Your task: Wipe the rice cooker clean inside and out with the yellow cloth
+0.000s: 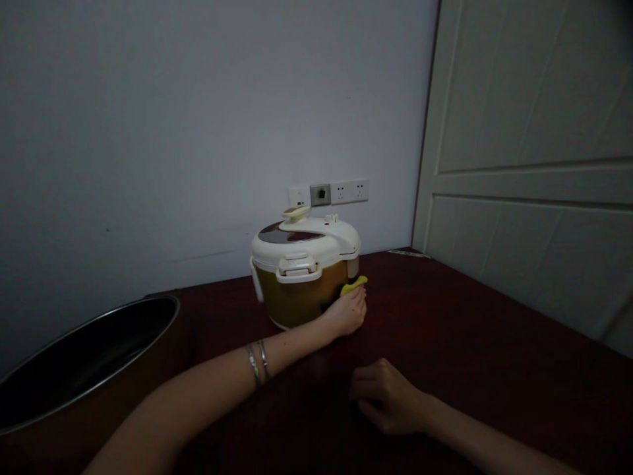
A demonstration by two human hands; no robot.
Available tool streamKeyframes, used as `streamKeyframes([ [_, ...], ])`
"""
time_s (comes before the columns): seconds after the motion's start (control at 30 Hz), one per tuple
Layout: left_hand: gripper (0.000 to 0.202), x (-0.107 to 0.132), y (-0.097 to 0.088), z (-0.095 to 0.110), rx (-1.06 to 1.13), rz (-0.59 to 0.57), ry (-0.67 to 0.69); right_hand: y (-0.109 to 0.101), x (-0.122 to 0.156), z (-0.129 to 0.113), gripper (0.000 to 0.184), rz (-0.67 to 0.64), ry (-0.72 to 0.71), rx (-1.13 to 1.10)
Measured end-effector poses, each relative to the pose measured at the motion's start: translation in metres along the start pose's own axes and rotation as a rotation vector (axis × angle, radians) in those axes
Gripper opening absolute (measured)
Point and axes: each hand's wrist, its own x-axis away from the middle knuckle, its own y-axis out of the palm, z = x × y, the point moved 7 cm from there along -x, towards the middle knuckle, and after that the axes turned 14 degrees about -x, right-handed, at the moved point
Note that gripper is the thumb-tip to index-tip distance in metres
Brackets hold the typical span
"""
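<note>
A white and gold electric pressure cooker point(304, 290) stands on the dark red table near the wall, its lid point(326, 234) on. My left hand point(346, 311) reaches across to the cooker's right front side. Its fingers are closed on a thin, bent yellow sponge point(353, 285), which lies against the cooker's lower body. Part of the sponge is hidden by the fingers. Nearer to me, my right hand point(388, 399) rests on the table in a loose fist, apart from the cooker, and nothing shows in it.
A large dark pot point(163, 343) with a shiny rim sits on the table point(475, 343) at the left. Wall sockets point(349, 191) are behind the cooker. A pale panelled door point(529, 178) borders the right side. A thin pale strip point(409, 253) lies at the table's back edge.
</note>
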Motion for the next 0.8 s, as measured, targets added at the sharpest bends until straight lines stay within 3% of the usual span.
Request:
streamKeyframes([
  [0.13,0.037,-0.041,0.035,0.016,-0.027,-0.153,-0.096,-0.002,0.000,0.001,0.019,-0.005,0.023,-0.008],
  [0.27,0.038,-0.048,0.051,0.026,-0.067,-0.227,-0.154,-0.004,0.001,0.002,0.019,0.011,0.030,0.006],
  [0.4,0.045,-0.022,0.033,0.027,-0.162,-0.199,-0.138,-0.004,0.003,0.003,0.019,0.015,0.027,-0.023],
  [0.63,0.055,0.036,-0.014,0.002,-0.225,-0.128,-0.125,-0.006,0.003,0.001,0.019,0.026,0.043,-0.047],
  [0.8,0.053,0.057,-0.022,-0.006,-0.134,-0.078,-0.111,-0.001,0.004,0.001,0.019,-0.014,0.044,-0.044],
])
